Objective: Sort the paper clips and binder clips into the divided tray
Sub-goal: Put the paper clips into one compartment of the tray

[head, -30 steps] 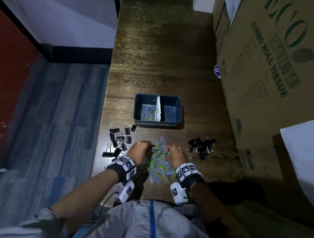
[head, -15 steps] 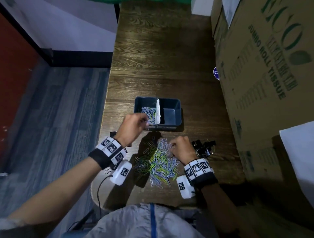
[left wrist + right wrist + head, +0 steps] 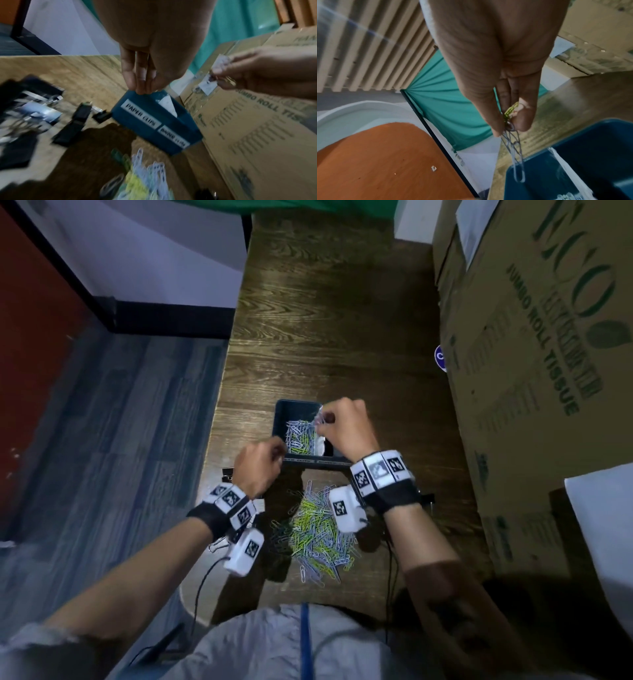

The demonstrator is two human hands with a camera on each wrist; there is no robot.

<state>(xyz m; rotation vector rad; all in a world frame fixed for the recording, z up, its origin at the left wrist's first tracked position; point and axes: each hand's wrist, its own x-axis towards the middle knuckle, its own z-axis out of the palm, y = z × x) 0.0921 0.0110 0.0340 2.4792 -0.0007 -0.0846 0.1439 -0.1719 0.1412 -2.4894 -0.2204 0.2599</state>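
the right hand [image 3: 346, 429] sits at the centre of the head view, over the tray [image 3: 281, 419], its thumb and fingers pinched together on a small bunch of clips [image 3: 513, 146]. in the right wrist view those clips dangle below the fingertips [image 3: 496, 129] in a loose chain, one green, the rest pale, with the lowest hanging just above the tray's left compartment. a white divider [image 3: 568, 170] splits the tray; the left compartment already holds a layer of paper clips [image 3: 300, 434], and the hand covers most of the right one.

the left hand [image 3: 258, 465] is lower and left of the right, at the tray's near left corner. in the left wrist view its fingers [image 3: 137, 75] are straight and close together, tips pointing down at the tray's top edge; whether they touch it cannot be told. it holds nothing visible.

the loose pile [image 3: 318, 534] of green, white and dark paper clips lies on the table [image 3: 335, 337] in the lower middle of the head view, between the two wrists. black binder clips [image 3: 77, 121] lie left of the tray in the left wrist view, blurred. a cardboard box [image 3: 534, 371] fills the right side.
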